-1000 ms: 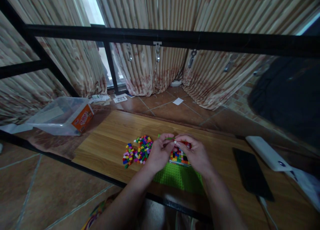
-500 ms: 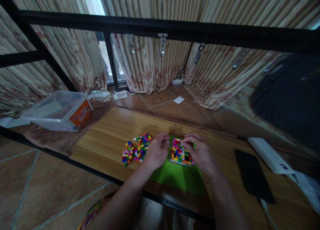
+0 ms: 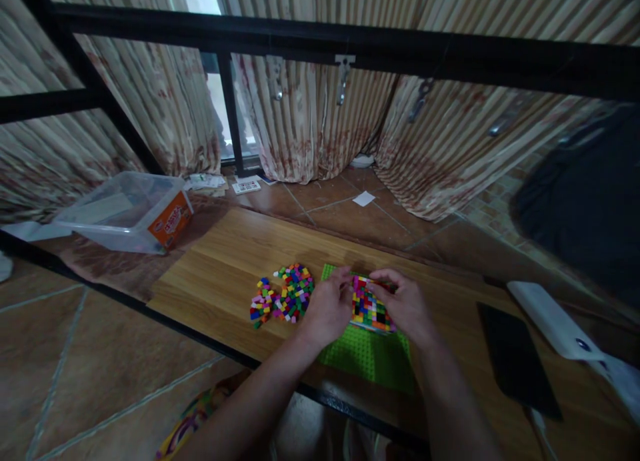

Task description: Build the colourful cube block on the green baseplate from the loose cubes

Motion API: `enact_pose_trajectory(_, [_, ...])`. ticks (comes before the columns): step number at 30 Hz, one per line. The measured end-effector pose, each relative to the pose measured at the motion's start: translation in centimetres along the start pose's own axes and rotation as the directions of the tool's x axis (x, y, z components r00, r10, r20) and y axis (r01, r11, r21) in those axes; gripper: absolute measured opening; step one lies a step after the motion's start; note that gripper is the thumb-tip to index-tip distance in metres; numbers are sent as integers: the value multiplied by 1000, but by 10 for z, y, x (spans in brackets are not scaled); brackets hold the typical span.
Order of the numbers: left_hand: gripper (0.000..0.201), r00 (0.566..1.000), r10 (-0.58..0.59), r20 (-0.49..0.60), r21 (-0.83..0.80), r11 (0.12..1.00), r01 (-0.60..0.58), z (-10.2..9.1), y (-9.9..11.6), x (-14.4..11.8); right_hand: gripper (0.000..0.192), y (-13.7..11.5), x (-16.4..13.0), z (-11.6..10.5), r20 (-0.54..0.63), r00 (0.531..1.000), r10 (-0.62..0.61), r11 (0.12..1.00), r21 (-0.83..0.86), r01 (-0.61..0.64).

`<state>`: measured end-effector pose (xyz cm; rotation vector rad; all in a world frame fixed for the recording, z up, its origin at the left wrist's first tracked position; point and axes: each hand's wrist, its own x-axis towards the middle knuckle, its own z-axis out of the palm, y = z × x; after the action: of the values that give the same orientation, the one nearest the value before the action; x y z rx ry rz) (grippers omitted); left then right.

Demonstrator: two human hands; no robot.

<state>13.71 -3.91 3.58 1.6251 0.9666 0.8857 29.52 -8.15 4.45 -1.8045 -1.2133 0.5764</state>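
A panel of small multicoloured bricks (image 3: 371, 309) lies on a green studded baseplate (image 3: 367, 357) on the wooden table. My left hand (image 3: 330, 307) is over the panel's left side and covers part of it. Its fingers are curled together, and whatever they hold is too small to make out. Over the panel's upper right, my right hand (image 3: 404, 307) has thumb and forefinger close together at the bricks; its fingertips are too blurred to show a piece. Left of my left hand, loose bricks (image 3: 295, 293) lie heaped on the wood.
A black phone (image 3: 517, 357) with a cable and a white device (image 3: 553, 321) lie at the right. A clear plastic bin (image 3: 115, 224) with an orange label stands at the far left. A black metal bar (image 3: 310, 37) crosses above the table's far side.
My left hand has moved right, from beside the brick panel to over its left side. My right hand stays at the panel's upper right. The whole view has shifted slightly.
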Motion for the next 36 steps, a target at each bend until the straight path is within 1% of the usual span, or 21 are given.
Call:
enact_pose_trajectory(3, [37,1000,-10,7,59,998,10,0,4,-1,26,2,1,1,48,998,46,995,82,-50])
enact_pose_trajectory(5, [34,1000,-12,1,95,995,12,0,8,-3,26,1,1,0,66,996,63,993,99,-70])
enact_pose_trajectory(11, [35,1000,10,-10,153,988,-9,4,14,-7,21,-7,-2,-1,68,991,115,991,58,-119])
enact_pose_trajectory(13, [36,1000,23,-5,196,980,-21,0,15,-5,22,-7,-3,0,68,991,119,991,56,-123])
enact_pose_trajectory(14, [35,1000,28,-12,227,974,-25,-5,15,-4,24,-6,-4,0,68,990,127,990,59,-131])
enact_pose_trajectory(15, [35,999,31,-23,266,964,-23,-13,15,-1,27,-5,-5,0,71,987,142,987,61,-146])
enact_pose_trajectory(16, [33,998,30,-56,315,949,-11,-24,14,2,30,-3,-6,0,75,984,161,984,60,-166])
enact_pose_trajectory(18, [27,994,22,-107,468,883,31,-53,13,10,38,1,-8,-2,59,982,178,982,56,-181])
enact_pose_trajectory(19, [27,989,-6,-151,541,837,87,-69,11,14,40,3,-8,-4,35,986,161,985,50,-163])
enact_pose_trajectory(20, [27,980,-59,-189,610,775,164,-85,9,17,40,4,-8,-7,5,991,133,990,41,-133])
enact_pose_trajectory(21, [26,972,-124,-202,677,699,230,-99,6,20,40,6,-8,-10,-29,994,103,994,31,-102])
enact_pose_trajectory(22, [26,965,-168,-201,734,626,262,-112,3,22,38,7,-8,-13,-61,995,80,997,23,-79])
enact_pose_trajectory(23, [27,963,-199,-182,781,566,265,-122,-1,24,37,8,-8,-16,-84,994,67,998,18,-66])
enact_pose_trajectory(25, [29,964,-215,-157,806,536,251,-132,-7,25,36,8,-6,-20,-113,992,64,998,22,-62])
enact_pose_trajectory(27, [29,968,-218,-123,818,531,224,-133,-13,25,35,7,-5,-22,-123,991,53,998,32,-49])
enact_pose_trajectory(31, [32,973,-222,-66,837,518,175,-124,-16,25,34,4,-4,-20,-114,993,31,1000,10,-30])
enact_pose_trajectory(36, [30,969,-240,-54,846,505,172,-118,-13,26,34,6,-5,-18,-102,995,23,998,-51,-29])
